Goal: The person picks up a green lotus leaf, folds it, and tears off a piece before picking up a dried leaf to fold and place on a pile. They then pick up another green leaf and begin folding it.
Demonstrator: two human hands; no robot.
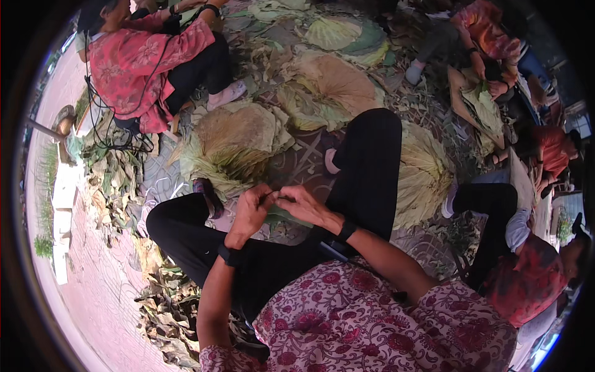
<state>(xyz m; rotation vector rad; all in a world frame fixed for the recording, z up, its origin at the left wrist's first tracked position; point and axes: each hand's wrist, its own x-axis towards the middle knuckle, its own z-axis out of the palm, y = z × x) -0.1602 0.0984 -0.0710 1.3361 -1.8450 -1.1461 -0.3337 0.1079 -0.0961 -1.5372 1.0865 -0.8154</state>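
My left hand point(251, 208) and my right hand point(304, 205) meet at the fingertips between my knees, pinching something small and dark, perhaps a stem or leaf piece. A green leaf point(283, 216) shows just below the fingers; whether it joins the pinched piece I cannot tell. Beyond my left hand lies a stack of large dried leaves point(237, 139), tan on top and yellow-green at the folds. More big dried leaves point(420, 174) fan out beside my right knee, and another pile point(332, 88) lies farther ahead.
A person in a red flowered shirt point(135, 65) sits at the upper left, near dark cables point(93, 116). Several co-workers sit at the right, one holding leaves point(483, 107). Crumpled dry leaves point(169, 316) lie at the lower left. A green-and-yellow leaf pile point(346, 37) is at the top.
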